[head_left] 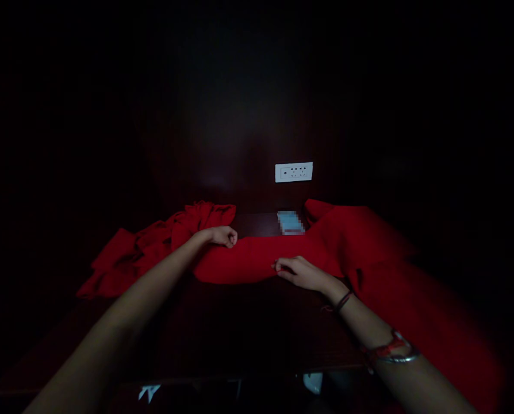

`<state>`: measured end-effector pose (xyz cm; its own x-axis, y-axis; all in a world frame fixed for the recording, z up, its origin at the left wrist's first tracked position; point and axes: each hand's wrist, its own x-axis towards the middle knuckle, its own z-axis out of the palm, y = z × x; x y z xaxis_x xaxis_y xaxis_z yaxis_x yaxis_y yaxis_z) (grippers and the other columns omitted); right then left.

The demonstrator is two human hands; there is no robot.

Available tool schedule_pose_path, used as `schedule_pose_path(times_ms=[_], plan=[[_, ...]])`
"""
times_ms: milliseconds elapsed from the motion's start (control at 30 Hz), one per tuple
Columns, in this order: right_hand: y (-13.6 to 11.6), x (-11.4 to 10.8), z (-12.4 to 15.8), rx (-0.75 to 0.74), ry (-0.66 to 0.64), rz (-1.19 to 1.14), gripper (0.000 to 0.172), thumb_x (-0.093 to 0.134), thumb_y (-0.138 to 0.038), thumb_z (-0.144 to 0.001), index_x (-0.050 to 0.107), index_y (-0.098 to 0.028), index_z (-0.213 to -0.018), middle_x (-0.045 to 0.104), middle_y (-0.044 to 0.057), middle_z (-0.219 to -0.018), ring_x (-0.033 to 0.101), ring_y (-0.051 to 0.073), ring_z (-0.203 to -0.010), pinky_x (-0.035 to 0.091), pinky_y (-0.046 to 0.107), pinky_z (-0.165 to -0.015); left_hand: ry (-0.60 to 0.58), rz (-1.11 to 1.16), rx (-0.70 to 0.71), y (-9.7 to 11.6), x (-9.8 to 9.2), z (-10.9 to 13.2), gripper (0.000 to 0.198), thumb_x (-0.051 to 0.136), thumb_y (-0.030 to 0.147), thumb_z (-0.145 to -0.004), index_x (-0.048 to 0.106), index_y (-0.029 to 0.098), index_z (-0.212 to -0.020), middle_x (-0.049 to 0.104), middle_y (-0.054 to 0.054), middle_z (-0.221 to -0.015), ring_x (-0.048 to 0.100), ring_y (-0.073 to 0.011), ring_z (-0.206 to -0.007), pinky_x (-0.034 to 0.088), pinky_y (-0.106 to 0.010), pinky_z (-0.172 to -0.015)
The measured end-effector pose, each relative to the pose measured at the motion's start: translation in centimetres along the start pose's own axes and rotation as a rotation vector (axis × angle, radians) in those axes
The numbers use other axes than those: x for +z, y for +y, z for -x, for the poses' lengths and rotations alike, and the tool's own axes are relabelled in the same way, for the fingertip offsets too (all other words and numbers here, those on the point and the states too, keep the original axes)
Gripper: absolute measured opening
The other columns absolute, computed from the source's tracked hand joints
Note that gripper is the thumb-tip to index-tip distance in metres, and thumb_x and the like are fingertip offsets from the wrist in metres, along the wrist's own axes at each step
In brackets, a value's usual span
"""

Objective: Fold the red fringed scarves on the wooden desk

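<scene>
A long red cloth point(244, 261) lies across the dark table, its middle stretch fairly flat between my hands. My left hand point(223, 236) is closed at the far edge of that stretch, with fingers curled against the fabric. Lower and to the right, my right hand point(298, 272) pinches the near edge of the same cloth. The red fabric is bunched in folds on the left and spreads in a wide piece on the right, running toward the front right corner. My right wrist carries a dark string and, further up, a silver bangle.
A pale blue item point(290, 222), pixelated, lies at the back of the dark table point(240, 328). Above it, a white socket panel point(294, 172) is set in the dark wall. Below the table's front edge, small white objects point(313, 382) show. The surroundings are very dim.
</scene>
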<state>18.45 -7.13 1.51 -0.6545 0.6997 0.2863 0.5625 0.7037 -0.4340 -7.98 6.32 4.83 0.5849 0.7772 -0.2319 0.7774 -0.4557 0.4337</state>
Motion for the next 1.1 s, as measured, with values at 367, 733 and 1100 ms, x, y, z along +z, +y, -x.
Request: schedule_pose_path(times_ms=[367,733,1100], plan=[[-0.1,0.0,0.0,-0.008,-0.011,-0.002,0.011,0.040,-0.019,-0.079,0.050,-0.018,-0.076,0.057,0.001,-0.078,0.052,0.010,-0.071,0.038,0.021,-0.066,0.124,-0.225,-0.082,-1.8,0.4,-0.8,0.016,0.042,0.006,-0.053,0.054,0.016,-0.057,0.055,0.002,-0.058,0.050,-0.0108,-0.060,0.037,-0.018,-0.057],[0.0,0.0,0.0,-0.016,-0.020,0.023,0.008,0.042,-0.019,-0.076,0.049,-0.018,-0.073,0.056,0.000,-0.073,0.050,0.010,-0.066,0.036,0.020,-0.062,0.259,-0.248,-0.201,-1.7,-0.7,-1.6,0.011,0.046,0.015,-0.064,0.052,0.014,-0.073,0.058,-0.006,-0.075,0.052,-0.0161,-0.071,0.038,-0.023,-0.062],[-2.1,0.9,-0.7,-0.120,0.107,0.329,0.023,0.045,-0.014,-0.072,0.047,-0.017,-0.095,0.054,0.005,-0.090,0.047,0.016,-0.087,0.033,0.029,-0.077,0.181,0.130,-0.093,-0.1,-0.3,0.3,0.012,0.048,0.024,-0.064,0.053,0.014,-0.067,0.054,0.001,-0.065,0.048,-0.0106,-0.067,0.037,-0.020,-0.064]])
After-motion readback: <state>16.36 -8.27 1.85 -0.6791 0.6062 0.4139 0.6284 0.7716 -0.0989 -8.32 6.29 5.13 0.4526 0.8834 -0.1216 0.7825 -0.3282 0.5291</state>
